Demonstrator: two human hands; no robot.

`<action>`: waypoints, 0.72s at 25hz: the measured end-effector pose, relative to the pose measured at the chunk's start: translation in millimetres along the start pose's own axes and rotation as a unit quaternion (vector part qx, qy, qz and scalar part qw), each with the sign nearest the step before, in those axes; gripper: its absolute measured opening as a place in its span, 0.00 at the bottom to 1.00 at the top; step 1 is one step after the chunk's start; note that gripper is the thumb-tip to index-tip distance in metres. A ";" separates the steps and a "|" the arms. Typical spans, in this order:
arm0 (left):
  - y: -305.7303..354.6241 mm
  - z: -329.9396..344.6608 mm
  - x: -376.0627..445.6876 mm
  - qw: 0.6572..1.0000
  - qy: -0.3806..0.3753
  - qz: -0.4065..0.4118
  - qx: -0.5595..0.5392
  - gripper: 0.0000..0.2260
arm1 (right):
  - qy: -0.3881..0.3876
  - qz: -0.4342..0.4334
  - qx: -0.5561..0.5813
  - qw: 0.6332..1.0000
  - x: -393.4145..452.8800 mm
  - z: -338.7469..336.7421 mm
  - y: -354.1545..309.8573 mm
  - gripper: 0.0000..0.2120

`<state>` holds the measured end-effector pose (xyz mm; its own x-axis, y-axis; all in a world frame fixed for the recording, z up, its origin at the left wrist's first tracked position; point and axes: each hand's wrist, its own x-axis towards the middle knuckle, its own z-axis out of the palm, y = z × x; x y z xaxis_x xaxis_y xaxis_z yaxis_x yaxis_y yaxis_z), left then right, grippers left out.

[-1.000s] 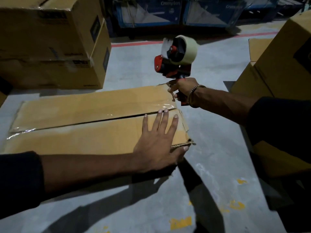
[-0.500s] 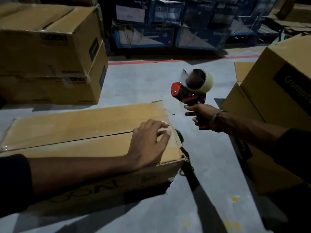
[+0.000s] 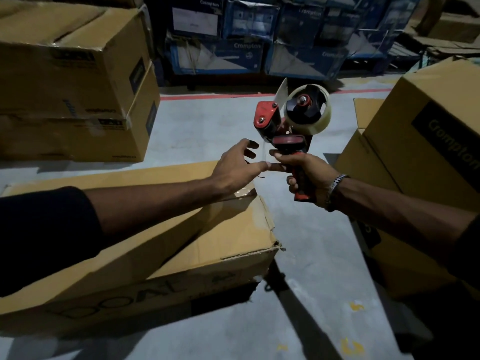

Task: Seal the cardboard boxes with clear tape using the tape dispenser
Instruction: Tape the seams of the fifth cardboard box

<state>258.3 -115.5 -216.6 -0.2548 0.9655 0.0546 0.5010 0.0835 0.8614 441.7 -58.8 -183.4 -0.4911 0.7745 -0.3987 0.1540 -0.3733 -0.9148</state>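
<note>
My right grip [image 3: 307, 175] is clamped round the handle of the tape dispenser [image 3: 291, 126], held upright just past the far corner of the cardboard box [image 3: 161, 245] on the floor, while my left grip [image 3: 237, 168], fingers spread apart, reaches for the loose tape end [image 3: 264, 152] just left of it.

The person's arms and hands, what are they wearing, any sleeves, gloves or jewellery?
Both arms have dark sleeves pushed up, leaving the forearms bare: the left sleeve ends near the elbow, the right sleeve shows only at the frame edge. Left hand and right hand are gloveless. A silver metal link bracelet circles the right wrist.
</note>
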 end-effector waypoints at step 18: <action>-28.6 -85.9 26.6 0.839 0.000 0.328 0.435 0.06 | -0.004 0.039 -0.070 0.997 -15.2 7.8 7.2 0.16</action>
<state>166.2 -113.4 -196.4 0.3109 0.8746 0.3722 0.9474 -0.3165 -0.0475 443.6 -77.3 -183.4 -0.4798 0.7415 -0.4689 0.3103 -0.3565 -0.8813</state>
